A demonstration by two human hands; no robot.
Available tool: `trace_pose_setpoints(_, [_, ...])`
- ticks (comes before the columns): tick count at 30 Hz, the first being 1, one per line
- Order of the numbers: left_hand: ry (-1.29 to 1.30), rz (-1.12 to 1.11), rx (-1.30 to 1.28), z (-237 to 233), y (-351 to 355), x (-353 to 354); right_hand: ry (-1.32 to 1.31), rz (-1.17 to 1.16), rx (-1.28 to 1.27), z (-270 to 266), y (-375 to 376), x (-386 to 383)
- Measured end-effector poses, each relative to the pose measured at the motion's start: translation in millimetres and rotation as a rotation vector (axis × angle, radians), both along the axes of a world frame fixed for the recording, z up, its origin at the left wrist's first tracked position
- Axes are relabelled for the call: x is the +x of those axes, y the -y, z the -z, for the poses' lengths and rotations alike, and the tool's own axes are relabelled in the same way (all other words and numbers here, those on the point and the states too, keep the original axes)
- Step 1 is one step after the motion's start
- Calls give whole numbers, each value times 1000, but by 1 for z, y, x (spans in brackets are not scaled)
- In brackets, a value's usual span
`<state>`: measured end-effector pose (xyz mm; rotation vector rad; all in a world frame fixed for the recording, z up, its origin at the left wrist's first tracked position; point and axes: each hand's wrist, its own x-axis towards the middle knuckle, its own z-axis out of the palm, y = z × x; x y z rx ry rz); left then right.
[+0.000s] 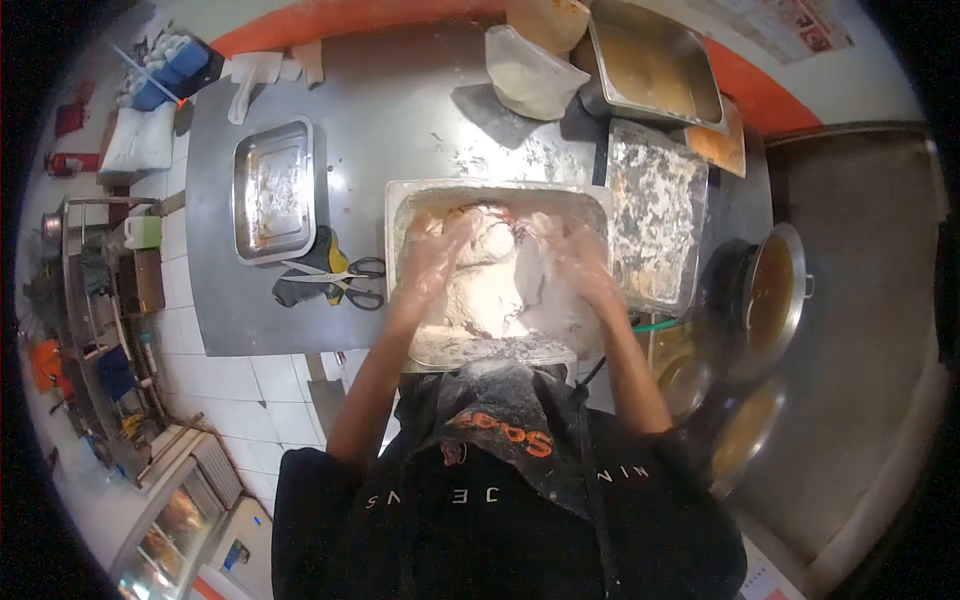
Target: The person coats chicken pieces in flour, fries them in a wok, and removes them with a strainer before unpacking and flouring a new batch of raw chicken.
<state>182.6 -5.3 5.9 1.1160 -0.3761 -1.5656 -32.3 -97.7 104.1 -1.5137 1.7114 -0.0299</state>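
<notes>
A deep metal pan (600, 205) of white flour (485, 295) stands at the table's front edge, close to my body. Both of my hands are down inside it, dusted white and smeared by motion. My left hand (437, 250) is at the pan's left side, fingers toward flour-coated lumps (492, 240) with reddish patches near the far wall. Opposite it, my right hand (572, 255) reaches in along the right side, its fingertips by the same lumps. Flour and blur hide most of the fingers, so I cannot tell what they grip.
Left on the steel table (370, 110) lie a shallow metal tray (306, 190) and scissors (345, 278) over a dark and yellow item. A flour-caked tray (655, 215) adjoins the pan's right side. Behind are a whitish bag (530, 75) and a liquid-filled container (655, 65). Pots (775, 290) stand right.
</notes>
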Motion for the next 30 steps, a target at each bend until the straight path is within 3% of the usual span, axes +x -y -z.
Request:
trace_pose_setpoints(1, [420, 160, 162, -28, 18, -3, 8, 14, 11, 11, 6, 0])
trace_pose_setpoints(2, [843, 321, 318, -55, 31, -6, -42, -117, 41, 27, 13, -2])
trace_pose_setpoints(3, [803, 332, 346, -77, 39, -10, -91, -249, 70, 34, 19, -1])
trace_pose_setpoints(7, [717, 261, 345, -47, 47, -10, -4, -146, 218, 58, 35, -3])
trace_pose_setpoints(9, [546, 173, 371, -56, 51, -12, 176, -394, 114, 95, 39, -12])
trace_pose_setpoints(10, [550, 179, 376, -40, 48, -12, 180, -389, 119, 104, 36, -6])
trace_pose_setpoints(12, [386, 141, 311, -14, 52, -11, 553, -288, 481, 124, 37, 13])
trace_pose_setpoints(16, [349, 139, 274, -24, 45, -14, 822, -205, 560, 150, 25, 2])
trace_pose_setpoints(18, [856, 304, -4, -24, 31, -4, 987, -141, 614, 159, 15, -13])
trace_pose_setpoints(19, [841, 309, 19, -19, 16, -4, 865, -196, 588, 135, 13, -17])
trace_pose_setpoints(21, [454, -75, -134, -9, -3, 0, 555, -373, 486, 63, 12, -22])
trace_pose_setpoints(22, [454, -80, -137, -25, -6, 4, 444, -472, 426, 34, 12, -27])
trace_pose_setpoints(24, [1058, 358, 0, -77, -13, 9, 332, -748, 156, 5, 11, -40])
trace_pose_setpoints(25, [481, -13, 89, -85, -20, 0, 406, -955, -5, 8, 25, -46])
trace_pose_setpoints(26, [480, -11, 89, -72, -33, 2, 405, -952, -5, 11, 34, -42])
trace_pose_setpoints(28, [882, 58, -70, -25, -62, 8, 347, -256, 453, 9, 47, -21])
trace_pose_setpoints(29, [879, 66, -68, -21, -69, 4, 346, -249, 456, 27, 45, -17])
trace_pose_setpoints(30, [1154, 298, -50, -18, -74, 0, 339, -471, 218, 59, 41, -13])
